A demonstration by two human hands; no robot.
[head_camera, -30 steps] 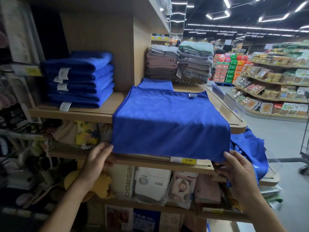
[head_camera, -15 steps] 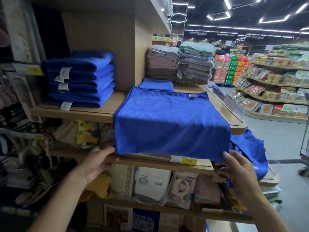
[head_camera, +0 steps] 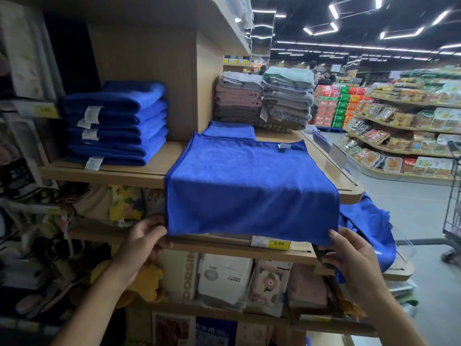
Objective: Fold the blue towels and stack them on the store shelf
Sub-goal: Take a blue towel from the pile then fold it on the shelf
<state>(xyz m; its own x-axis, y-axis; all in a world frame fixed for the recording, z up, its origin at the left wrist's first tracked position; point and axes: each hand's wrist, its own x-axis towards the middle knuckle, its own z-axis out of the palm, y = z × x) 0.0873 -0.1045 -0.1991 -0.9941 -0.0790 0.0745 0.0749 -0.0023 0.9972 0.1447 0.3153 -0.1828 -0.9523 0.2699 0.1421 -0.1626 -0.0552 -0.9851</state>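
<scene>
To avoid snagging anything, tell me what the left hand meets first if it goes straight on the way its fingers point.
The blue towel: the left hand points up-right at its lower-left corner, apparently touching it. Depth beyond is unclear.

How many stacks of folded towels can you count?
3: a blue stack at left, a brown-grey stack at centre, a green-grey stack right of it. Others may be hidden.

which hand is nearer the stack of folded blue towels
Left. Left hand, below the stack, holds one corner of the draped blue towel; right hand holds the opposite corner, farther right.
</scene>
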